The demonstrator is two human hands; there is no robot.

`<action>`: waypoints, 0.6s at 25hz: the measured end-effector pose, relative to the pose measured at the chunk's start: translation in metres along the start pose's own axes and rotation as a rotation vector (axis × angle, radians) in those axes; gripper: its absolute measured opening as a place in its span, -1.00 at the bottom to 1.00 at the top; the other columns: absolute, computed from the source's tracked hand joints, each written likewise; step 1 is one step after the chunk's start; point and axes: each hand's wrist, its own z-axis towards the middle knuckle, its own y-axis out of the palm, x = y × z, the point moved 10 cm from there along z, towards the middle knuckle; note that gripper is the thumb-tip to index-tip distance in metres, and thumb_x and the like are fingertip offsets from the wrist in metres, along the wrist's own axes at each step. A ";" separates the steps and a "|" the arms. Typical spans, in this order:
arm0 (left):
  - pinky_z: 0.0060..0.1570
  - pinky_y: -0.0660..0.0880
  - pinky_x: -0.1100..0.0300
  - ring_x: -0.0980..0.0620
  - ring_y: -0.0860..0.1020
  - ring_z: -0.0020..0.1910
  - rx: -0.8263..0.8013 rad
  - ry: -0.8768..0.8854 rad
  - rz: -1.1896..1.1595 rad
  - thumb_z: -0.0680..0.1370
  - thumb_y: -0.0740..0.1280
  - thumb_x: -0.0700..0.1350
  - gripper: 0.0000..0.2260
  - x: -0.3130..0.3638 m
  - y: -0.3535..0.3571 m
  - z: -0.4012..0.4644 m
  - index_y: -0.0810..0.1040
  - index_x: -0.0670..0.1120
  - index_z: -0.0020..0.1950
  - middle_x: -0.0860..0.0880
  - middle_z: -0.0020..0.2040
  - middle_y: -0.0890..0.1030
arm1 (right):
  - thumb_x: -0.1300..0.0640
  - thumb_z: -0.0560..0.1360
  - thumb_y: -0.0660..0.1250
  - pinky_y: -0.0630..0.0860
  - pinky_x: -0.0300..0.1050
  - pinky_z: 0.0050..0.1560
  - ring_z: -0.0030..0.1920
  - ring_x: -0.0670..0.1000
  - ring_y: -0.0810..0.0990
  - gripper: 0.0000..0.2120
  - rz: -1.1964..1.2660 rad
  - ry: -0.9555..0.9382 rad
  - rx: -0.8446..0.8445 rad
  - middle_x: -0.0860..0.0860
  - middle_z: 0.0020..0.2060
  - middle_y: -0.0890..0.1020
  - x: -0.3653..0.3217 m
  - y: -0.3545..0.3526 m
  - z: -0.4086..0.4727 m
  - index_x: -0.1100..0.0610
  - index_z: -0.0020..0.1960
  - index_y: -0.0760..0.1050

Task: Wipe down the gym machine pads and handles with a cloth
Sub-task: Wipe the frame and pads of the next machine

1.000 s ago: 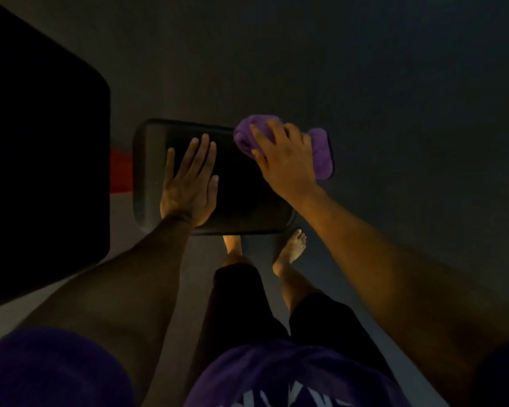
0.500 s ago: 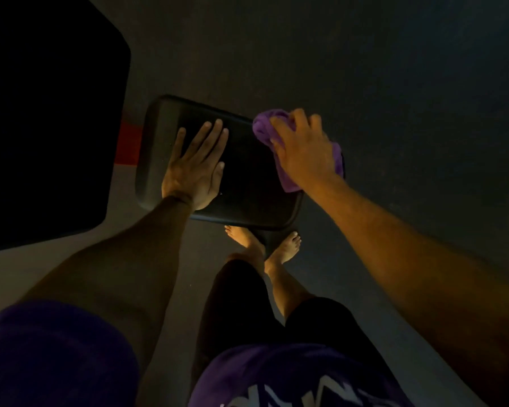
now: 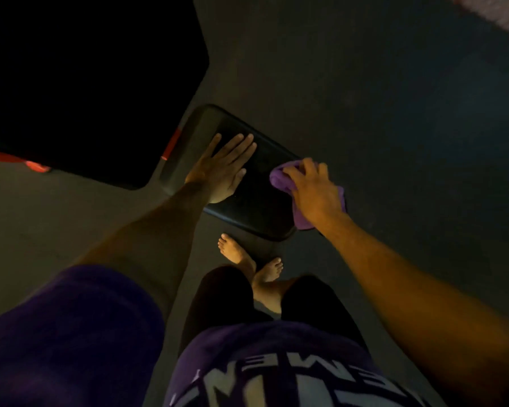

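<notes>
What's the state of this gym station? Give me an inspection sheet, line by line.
Surface: black seat pad, dim light.
Job's things: purple cloth at the pad's right edge.
Clutter: nothing seen.
Hands: left hand flat on the pad, fingers straight; right hand grips the cloth.
Cables: nothing seen.
Surroundings: larger black pad to the left, red frame part between pads, dark floor, bare feet below.

Large white block letters run across the front of the person's purple T-shirt (image 3: pixel 265 374), seen upside down from above and cut off by the frame's lower edge. "NEW" is legible; the rest is too blurred to read.
</notes>
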 end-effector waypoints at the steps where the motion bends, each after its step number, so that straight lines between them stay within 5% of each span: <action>1: 0.61 -0.19 -0.18 -0.04 -0.12 0.68 -0.017 -0.011 0.030 0.73 -0.03 0.08 -0.42 0.001 -0.013 -0.005 -0.18 0.00 0.69 -0.03 0.70 -0.15 | 0.04 0.62 0.27 0.57 0.08 0.03 0.30 0.21 0.34 -0.61 0.026 -0.022 -0.016 0.11 0.40 0.26 0.001 -0.006 0.004 -0.04 0.43 0.33; 6: 0.56 -0.30 -0.15 -0.11 -0.03 0.68 0.198 -0.137 0.291 0.66 0.16 0.03 -0.31 -0.009 -0.148 -0.086 -0.08 -0.12 0.70 -0.12 0.70 -0.03 | 0.00 0.60 0.33 0.58 0.05 -0.03 0.25 0.18 0.42 -0.57 0.151 -0.227 0.034 0.14 0.33 0.39 -0.018 -0.040 -0.011 0.03 0.45 0.40; 11: 0.57 -0.20 -0.29 -0.12 0.00 0.67 0.440 -0.341 0.560 0.73 0.06 0.01 -0.44 -0.011 -0.266 -0.140 0.02 -0.14 0.69 -0.13 0.69 0.05 | -0.12 0.60 0.29 0.58 0.06 0.15 0.39 0.16 0.29 -0.41 0.073 -0.399 -0.044 0.10 0.44 0.25 -0.038 -0.042 0.033 -0.02 0.55 0.19; 15: 0.55 -0.10 -0.25 -0.12 0.06 0.67 0.286 -0.422 0.757 0.73 -0.08 0.01 -0.47 -0.019 -0.278 -0.127 0.01 -0.16 0.68 -0.13 0.69 0.08 | -0.07 0.57 0.33 0.42 0.27 0.38 0.50 0.31 0.25 -0.27 -0.174 -0.665 -0.064 0.17 0.57 0.19 -0.033 -0.011 0.037 0.00 0.62 0.08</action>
